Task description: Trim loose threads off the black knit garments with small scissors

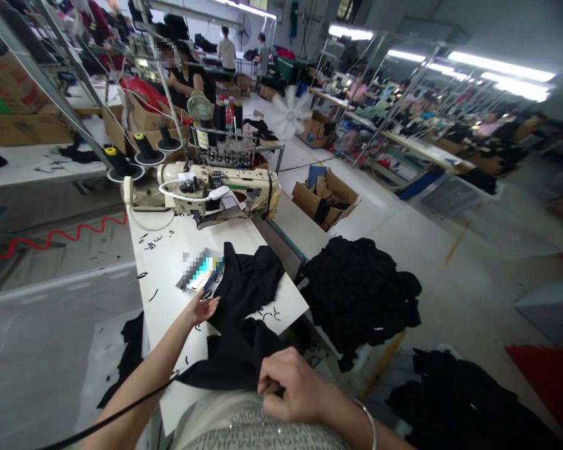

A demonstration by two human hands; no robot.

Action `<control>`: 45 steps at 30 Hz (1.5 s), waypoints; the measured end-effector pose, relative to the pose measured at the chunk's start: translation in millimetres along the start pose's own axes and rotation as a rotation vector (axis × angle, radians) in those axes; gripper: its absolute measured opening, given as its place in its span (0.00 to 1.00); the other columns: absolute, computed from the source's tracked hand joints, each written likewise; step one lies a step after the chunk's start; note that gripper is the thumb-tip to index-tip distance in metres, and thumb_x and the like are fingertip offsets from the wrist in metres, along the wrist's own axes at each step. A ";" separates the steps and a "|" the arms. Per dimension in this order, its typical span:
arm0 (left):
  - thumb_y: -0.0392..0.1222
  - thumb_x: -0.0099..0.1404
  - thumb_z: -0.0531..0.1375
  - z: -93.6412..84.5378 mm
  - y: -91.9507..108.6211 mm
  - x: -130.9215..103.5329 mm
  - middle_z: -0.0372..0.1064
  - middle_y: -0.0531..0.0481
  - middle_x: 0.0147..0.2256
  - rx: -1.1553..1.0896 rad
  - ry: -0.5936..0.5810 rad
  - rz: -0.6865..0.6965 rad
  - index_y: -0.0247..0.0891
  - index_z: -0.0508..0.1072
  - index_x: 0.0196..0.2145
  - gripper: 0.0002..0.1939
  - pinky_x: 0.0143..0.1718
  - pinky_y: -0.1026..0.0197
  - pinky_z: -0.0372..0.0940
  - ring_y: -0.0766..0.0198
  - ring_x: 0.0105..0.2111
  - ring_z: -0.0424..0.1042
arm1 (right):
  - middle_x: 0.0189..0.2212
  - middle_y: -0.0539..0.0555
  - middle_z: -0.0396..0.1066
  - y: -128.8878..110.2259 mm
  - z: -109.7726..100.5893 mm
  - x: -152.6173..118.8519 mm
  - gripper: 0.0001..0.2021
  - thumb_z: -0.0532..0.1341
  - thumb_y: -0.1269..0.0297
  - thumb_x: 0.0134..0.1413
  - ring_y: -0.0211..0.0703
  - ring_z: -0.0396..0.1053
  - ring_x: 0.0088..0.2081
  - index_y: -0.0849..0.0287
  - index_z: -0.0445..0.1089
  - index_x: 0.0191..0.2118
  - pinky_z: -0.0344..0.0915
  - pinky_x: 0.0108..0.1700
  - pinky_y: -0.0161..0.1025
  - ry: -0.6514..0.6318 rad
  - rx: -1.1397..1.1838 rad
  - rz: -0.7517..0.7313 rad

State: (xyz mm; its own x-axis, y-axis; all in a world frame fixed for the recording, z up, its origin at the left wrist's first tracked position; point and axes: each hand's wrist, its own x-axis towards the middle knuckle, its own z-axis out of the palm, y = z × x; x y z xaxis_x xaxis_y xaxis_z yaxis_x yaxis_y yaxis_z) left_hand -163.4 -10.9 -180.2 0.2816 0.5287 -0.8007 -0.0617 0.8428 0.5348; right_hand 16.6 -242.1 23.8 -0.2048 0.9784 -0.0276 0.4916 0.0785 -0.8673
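Black fabric [244,294] lies on the white sewing table [157,250], reaching down to its front edge by the wearer's patterned shirt. My left hand [203,309] is beside the fabric's left edge, palm partly up with its fingers apart, holding nothing. Just above it sits a small open box [201,270] whose contents are blurred out. My right hand [288,384] is curled in front of my body at the fabric's lower right; a small dark bit shows between its fingers, too small to name. Behind the fabric stands a cream sewing machine [220,187].
A big heap of black fabric [361,287] is right of the table, with another pile [455,406] at lower right. A cardboard box [326,200] stands on the floor behind. Thread cones [145,147] are back left. A dark cord crosses my left forearm.
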 end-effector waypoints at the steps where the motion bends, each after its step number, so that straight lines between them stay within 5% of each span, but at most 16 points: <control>1: 0.44 0.65 0.55 3.2 -0.5 10.1 0.68 0.46 0.41 -0.066 0.031 -0.013 0.34 0.67 0.45 0.13 0.35 0.56 0.68 0.63 0.36 0.70 | 0.21 0.49 0.66 -8.9 -7.8 -2.5 0.11 0.53 0.78 0.37 0.38 0.62 0.23 0.55 0.66 0.26 0.55 0.29 0.34 0.025 -0.046 -0.039; 7: 0.43 0.64 0.56 -1.6 23.7 52.2 0.65 0.44 0.47 -0.334 0.247 0.013 0.35 0.65 0.49 0.16 0.40 0.52 0.67 0.59 0.41 0.69 | 0.16 0.45 0.54 -26.7 -50.1 -10.2 0.10 0.51 0.80 0.36 0.34 0.54 0.19 0.57 0.58 0.24 0.50 0.25 0.33 0.437 -0.189 -0.193; 14: 0.43 0.64 0.56 -53.0 82.2 64.8 0.65 0.44 0.47 -0.262 0.309 0.033 0.35 0.65 0.49 0.16 0.40 0.51 0.67 0.59 0.41 0.69 | 0.18 0.45 0.52 -28.8 -68.0 -18.2 0.11 0.52 0.82 0.41 0.34 0.54 0.21 0.57 0.55 0.27 0.50 0.26 0.33 0.464 -0.301 -0.160; 18: 0.43 0.65 0.55 -67.0 101.9 57.2 0.66 0.45 0.45 -0.068 0.265 0.044 0.35 0.65 0.48 0.15 0.39 0.53 0.68 0.61 0.39 0.70 | 0.18 0.45 0.52 -33.3 -72.9 -18.1 0.11 0.52 0.83 0.41 0.34 0.54 0.21 0.57 0.55 0.27 0.48 0.25 0.33 0.444 -0.349 -0.159; 21: 0.46 0.63 0.56 -58.5 88.9 38.3 0.71 0.47 0.37 0.136 0.115 0.010 0.33 0.71 0.40 0.13 0.31 0.59 0.67 0.62 0.32 0.71 | 0.18 0.46 0.52 -35.1 -80.3 -14.0 0.12 0.52 0.83 0.41 0.34 0.54 0.21 0.58 0.56 0.27 0.48 0.24 0.33 0.434 -0.391 -0.185; 25: 0.48 0.48 0.67 -34.8 29.0 -14.7 0.74 0.43 0.24 0.400 -0.207 -0.080 0.34 0.76 0.22 0.13 0.23 0.61 0.62 0.51 0.28 0.73 | 0.18 0.46 0.55 -32.5 -98.6 -6.2 0.11 0.53 0.83 0.43 0.34 0.55 0.21 0.58 0.58 0.27 0.50 0.24 0.33 0.480 -0.450 -0.228; 26: 0.49 0.46 0.68 -31.0 12.0 -30.9 0.74 0.43 0.22 0.495 -0.320 -0.104 0.34 0.75 0.18 0.14 0.23 0.60 0.61 0.50 0.27 0.72 | 0.19 0.46 0.56 -30.3 -105.0 -4.7 0.11 0.54 0.83 0.43 0.34 0.56 0.21 0.59 0.58 0.27 0.51 0.24 0.33 0.501 -0.464 -0.235; 27: 0.54 0.51 0.63 -29.4 -2.9 -46.7 0.74 0.44 0.22 0.736 -0.597 -0.091 0.37 0.76 0.19 0.17 0.25 0.61 0.61 0.52 0.28 0.72 | 0.19 0.47 0.58 -27.4 -111.9 -3.4 0.10 0.55 0.83 0.43 0.34 0.57 0.21 0.59 0.59 0.26 0.52 0.25 0.33 0.526 -0.482 -0.237; 29: 0.60 0.55 0.57 -33.7 -22.9 -74.2 0.74 0.44 0.21 0.835 -0.732 -0.086 0.36 0.77 0.19 0.24 0.28 0.60 0.60 0.53 0.27 0.72 | 0.19 0.47 0.60 -18.9 -126.7 -1.1 0.10 0.56 0.82 0.44 0.35 0.59 0.22 0.59 0.59 0.25 0.54 0.25 0.33 0.600 -0.540 -0.226; 32: 0.63 0.58 0.51 -54.6 -25.1 -99.8 0.69 0.48 0.20 0.860 -0.676 0.106 0.36 0.75 0.19 0.29 0.33 0.62 0.58 0.61 0.26 0.67 | 0.20 0.48 0.63 1.9 -147.2 6.7 0.08 0.56 0.78 0.44 0.35 0.61 0.22 0.59 0.61 0.23 0.56 0.26 0.32 0.733 -0.614 -0.141; 36: 0.63 0.55 0.54 -74.5 -7.2 -119.8 0.48 0.60 0.13 0.854 -0.377 0.308 0.34 0.71 0.23 0.26 0.19 0.66 0.44 0.70 0.16 0.48 | 0.20 0.48 0.64 45.3 -161.0 41.7 0.05 0.55 0.74 0.45 0.36 0.62 0.22 0.59 0.63 0.22 0.58 0.29 0.33 0.795 -0.511 0.075; 40: 0.62 0.57 0.52 -45.4 -4.4 -139.4 0.41 0.63 0.13 0.713 -0.301 0.313 0.34 0.70 0.26 0.26 0.18 0.66 0.36 0.72 0.15 0.41 | 0.30 0.56 0.69 87.2 -139.3 99.8 0.07 0.54 0.74 0.48 0.43 0.67 0.33 0.62 0.69 0.28 0.62 0.39 0.38 0.606 -0.422 0.113; 45: 0.63 0.56 0.53 13.7 -12.0 -137.3 0.43 0.62 0.13 0.655 -0.239 0.353 0.33 0.70 0.26 0.26 0.17 0.66 0.38 0.72 0.15 0.42 | 0.51 0.56 0.65 97.1 -40.4 136.4 0.15 0.62 0.67 0.48 0.44 0.66 0.46 0.56 0.72 0.44 0.62 0.47 0.37 0.145 -0.245 -0.002</control>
State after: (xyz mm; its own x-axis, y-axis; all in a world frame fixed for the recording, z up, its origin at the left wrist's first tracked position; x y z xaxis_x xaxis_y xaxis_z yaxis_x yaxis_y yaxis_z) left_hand -188.2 -95.0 -73.0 0.5539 0.6553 -0.5137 0.3708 0.3583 0.8568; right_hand 70.6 -93.3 -44.2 -0.0919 0.9939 0.0609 0.6845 0.1075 -0.7211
